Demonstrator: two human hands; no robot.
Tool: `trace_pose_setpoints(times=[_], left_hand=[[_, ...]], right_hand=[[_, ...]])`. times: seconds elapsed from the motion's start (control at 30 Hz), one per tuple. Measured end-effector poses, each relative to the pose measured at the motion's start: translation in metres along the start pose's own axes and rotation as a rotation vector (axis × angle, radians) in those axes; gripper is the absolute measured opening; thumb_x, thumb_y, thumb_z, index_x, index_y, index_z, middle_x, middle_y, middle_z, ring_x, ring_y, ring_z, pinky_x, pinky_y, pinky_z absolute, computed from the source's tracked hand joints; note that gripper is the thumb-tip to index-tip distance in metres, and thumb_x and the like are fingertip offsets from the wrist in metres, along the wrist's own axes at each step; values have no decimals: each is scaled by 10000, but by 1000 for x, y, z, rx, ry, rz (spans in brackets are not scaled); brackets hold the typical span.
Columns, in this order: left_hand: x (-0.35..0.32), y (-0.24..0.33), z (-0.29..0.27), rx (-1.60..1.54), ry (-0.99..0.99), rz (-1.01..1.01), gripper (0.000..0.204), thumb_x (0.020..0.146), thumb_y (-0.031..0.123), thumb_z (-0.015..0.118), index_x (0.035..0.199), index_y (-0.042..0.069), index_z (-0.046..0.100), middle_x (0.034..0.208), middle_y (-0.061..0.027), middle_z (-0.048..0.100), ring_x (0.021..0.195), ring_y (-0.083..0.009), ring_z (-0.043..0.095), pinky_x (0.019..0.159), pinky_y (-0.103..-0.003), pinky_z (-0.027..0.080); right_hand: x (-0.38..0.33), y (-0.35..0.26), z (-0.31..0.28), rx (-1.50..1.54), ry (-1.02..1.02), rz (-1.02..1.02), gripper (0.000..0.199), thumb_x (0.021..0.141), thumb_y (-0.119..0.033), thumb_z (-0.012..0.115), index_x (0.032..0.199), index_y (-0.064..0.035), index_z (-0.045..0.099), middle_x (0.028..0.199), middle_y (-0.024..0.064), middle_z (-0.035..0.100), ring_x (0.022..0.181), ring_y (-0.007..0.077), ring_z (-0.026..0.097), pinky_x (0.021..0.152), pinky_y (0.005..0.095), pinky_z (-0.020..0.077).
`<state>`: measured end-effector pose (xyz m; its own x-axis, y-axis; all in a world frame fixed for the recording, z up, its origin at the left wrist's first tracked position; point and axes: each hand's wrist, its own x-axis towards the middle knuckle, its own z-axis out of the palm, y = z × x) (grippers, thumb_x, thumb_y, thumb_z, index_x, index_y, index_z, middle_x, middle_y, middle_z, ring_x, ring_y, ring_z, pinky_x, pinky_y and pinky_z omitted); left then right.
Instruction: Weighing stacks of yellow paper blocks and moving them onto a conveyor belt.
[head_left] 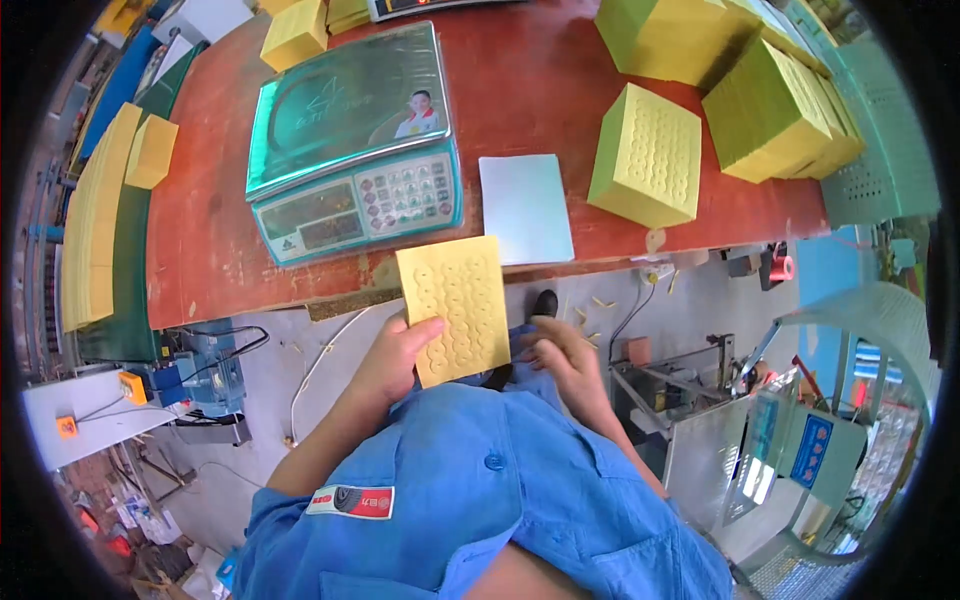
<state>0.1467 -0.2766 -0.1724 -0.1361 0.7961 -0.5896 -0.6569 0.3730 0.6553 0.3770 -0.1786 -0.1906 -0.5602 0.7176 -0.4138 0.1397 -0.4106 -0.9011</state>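
Observation:
Upright before my body I hold yellow joss paper point(458, 310), its face punched with rows of coin-shaped marks. My left hand point(398, 352) is closed on its left edge, thumb across the front; whether it is one sheet or several I cannot tell. Just right of the paper, apart from it, is my right hand point(568, 362), with loosely bent fingers and nothing visible in it. Beyond the paper, a pale blue-white sheet point(525, 208) lies flat at the table's near edge. Left of that sheet stands a digital scale point(350, 120) with a bare green-tinted pan and a keypad.
On the red table point(520, 90), a yellow paper block point(650, 150) stands right of the pale sheet. Larger paper stacks point(765, 115) sit behind it. More yellow stacks point(103, 220) line the left side. A metal-framed machine point(780, 430) stands at the lower right.

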Motion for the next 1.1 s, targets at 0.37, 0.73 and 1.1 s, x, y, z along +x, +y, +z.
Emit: trace_pose_setpoints(times=[0.37, 0.73, 1.1], left_hand=[[-12, 6, 14, -147, -77, 10, 394, 966, 166, 560, 1309, -17, 494, 1227, -139, 612, 1101, -233, 622, 935, -384, 518], [25, 33, 46, 71, -85, 134, 256, 961, 187, 590, 1090, -32, 619, 1045, -71, 664, 948, -150, 629, 826, -293, 516], [190, 133, 189, 713, -245, 301, 188, 942, 214, 584, 879, 45, 637, 732, -19, 637, 628, -97, 575, 533, -271, 441]], right_hand=[[-9, 3, 58, -21, 57, -118, 337, 946, -21, 502, 1277, 41, 506, 1020, 46, 632, 873, 91, 577, 730, 255, 478], [21, -49, 6, 7, 188, -271, 323, 932, -3, 475, 1247, 38, 532, 964, 45, 611, 786, 88, 572, 639, 241, 474], [106, -166, -138, -321, 520, -446, 294, 858, -39, 625, 1141, 40, 621, 741, 5, 588, 672, 65, 538, 609, 234, 444]])
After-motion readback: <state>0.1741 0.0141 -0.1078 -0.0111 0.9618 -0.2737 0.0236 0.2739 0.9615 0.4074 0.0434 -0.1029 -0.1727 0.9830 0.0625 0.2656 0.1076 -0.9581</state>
